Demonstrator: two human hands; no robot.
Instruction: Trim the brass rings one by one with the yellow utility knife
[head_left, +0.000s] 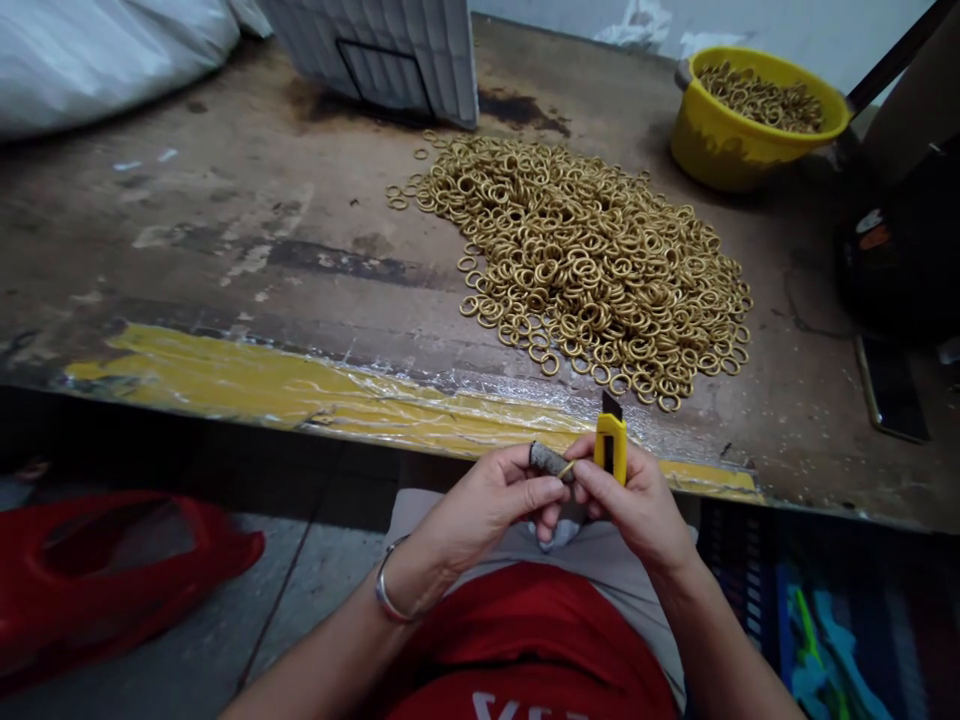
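A stained table [225, 270] bears heaped rings [592, 260] and a tub [720, 150] near the wall [540, 18]; before its edge, left hand [495, 495] and right hand [637, 495] pinch one ring [568, 469], the right also gripping a cutter [611, 450].

A white sack [97, 60] rests far left on the surface [247, 215], a grey ribbed panel [442, 60] stands at the far side, and a phone [892, 390] lies right. Lower down, near left, is a red plastic object [214, 545].
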